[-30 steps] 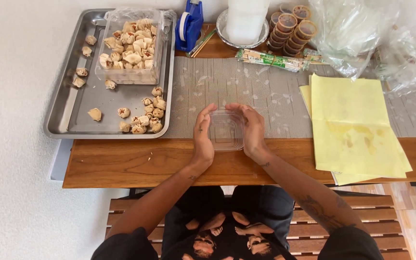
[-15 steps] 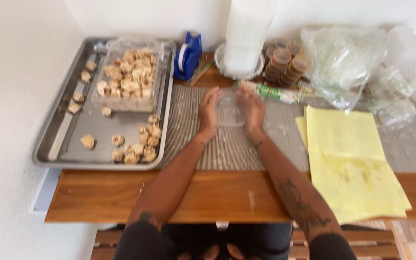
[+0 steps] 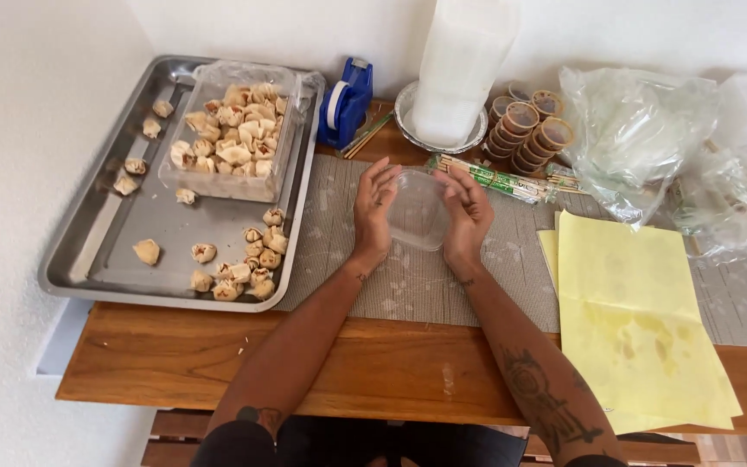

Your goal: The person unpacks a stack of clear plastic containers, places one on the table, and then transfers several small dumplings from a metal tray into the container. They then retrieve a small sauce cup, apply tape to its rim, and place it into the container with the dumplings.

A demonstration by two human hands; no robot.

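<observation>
I held a clear tub [image 3: 417, 210] between my left hand [image 3: 374, 207] and right hand [image 3: 467, 212], both cupped around its sides, over the mat [image 3: 408, 277] toward the desk's far edge. Filling looked next; the dumplings [image 3: 233, 137] sat in the tray [image 3: 88, 259] at the left edge.

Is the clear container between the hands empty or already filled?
Empty: the clear container shows only the mat through its walls, held between the left hand and right hand.

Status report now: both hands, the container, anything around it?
Left hand and right hand grip clear plastic container from both sides, over the grey mat. Chopstick packets lie just behind; steel tray of dumplings on the left.
</observation>
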